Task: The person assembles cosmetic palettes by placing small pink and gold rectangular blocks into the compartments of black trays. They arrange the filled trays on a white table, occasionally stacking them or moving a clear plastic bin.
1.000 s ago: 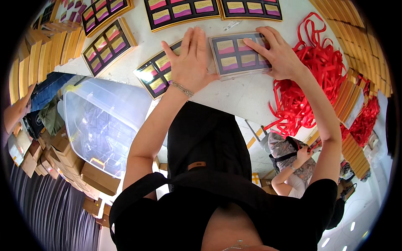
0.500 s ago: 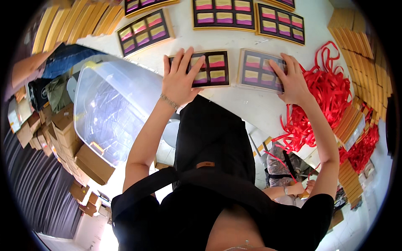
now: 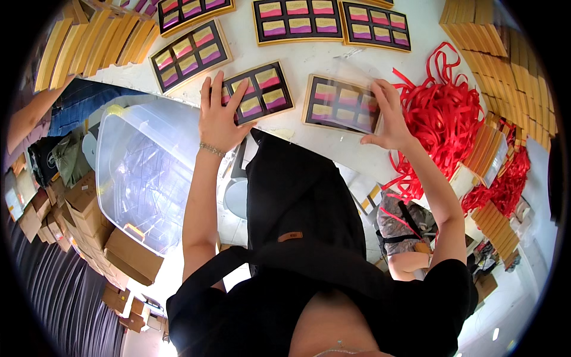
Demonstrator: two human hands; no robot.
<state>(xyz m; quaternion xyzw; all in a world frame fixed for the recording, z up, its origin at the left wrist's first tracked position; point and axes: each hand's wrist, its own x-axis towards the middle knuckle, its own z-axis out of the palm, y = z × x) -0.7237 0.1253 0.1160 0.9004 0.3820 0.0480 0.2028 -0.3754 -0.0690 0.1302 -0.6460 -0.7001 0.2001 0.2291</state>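
Note:
My left hand [image 3: 221,116] lies with spread fingers over the left end of a gold-edged box [image 3: 284,109], its thumb along the near edge. Pink-gold and purple-gold packets sit in the box's dark compartments. To the right, my right hand [image 3: 389,116] has its fingers at the right edge of a clear plastic lid [image 3: 357,64]. The lid is tilted up over a second box [image 3: 309,113] of the same kind and blurs at its far edge. Packets in this second box show through the plastic.
More filled boxes [image 3: 297,24] stand along the table's [image 3: 285,56] far side. A heap of red ribbon [image 3: 443,119] lies right of my hand. Stacked gold boxes [image 3: 505,71] rise at both sides. A clear tub [image 3: 148,160] stands left; another person's arm [image 3: 35,113] shows beyond it.
The clear lid has come up off the right box, tilting away, with my right hand at its edge. The left box has turned slightly under my left hand. The whole view has shifted.

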